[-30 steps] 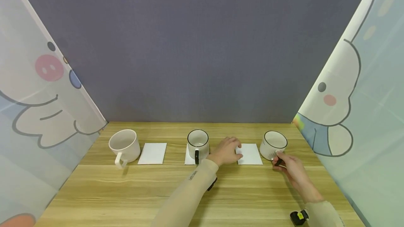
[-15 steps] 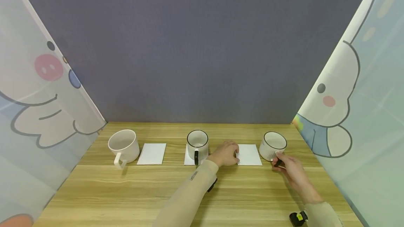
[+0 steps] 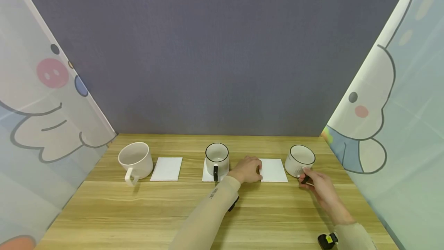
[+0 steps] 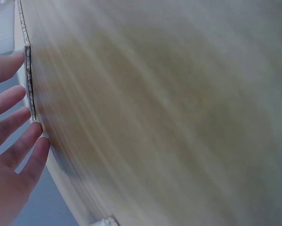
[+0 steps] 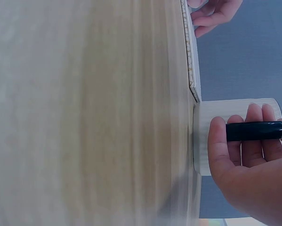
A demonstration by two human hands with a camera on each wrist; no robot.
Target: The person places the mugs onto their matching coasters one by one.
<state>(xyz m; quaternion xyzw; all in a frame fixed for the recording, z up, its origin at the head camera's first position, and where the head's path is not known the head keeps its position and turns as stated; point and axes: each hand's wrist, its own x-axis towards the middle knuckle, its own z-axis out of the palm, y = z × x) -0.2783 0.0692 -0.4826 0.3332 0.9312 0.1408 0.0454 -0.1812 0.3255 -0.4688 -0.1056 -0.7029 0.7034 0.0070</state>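
My right hand (image 3: 322, 188) grips the black handle (image 5: 254, 131) of a white mug (image 3: 299, 165) with a dark rim. The mug stands upright at the right side of a white square coaster (image 3: 274, 170). In the right wrist view, several fingers lie behind the handle, against the mug's side. My left hand (image 3: 247, 169) is at the coaster's left edge. In the left wrist view, its fairly straight fingers (image 4: 30, 155) spread along that edge and seem to touch it; whether any reach under is hidden.
A second black-rimmed mug (image 3: 217, 157) stands on a middle coaster (image 3: 209, 176), beside my left wrist. Farther left are another white coaster (image 3: 167, 169) and a wide white mug (image 3: 140, 165). A grey panel (image 3: 222, 57) closes off the back of the wooden table (image 3: 138, 211).
My left fingers have drawn back from over the coaster to its left edge. The right hand and its mug have stayed in place.
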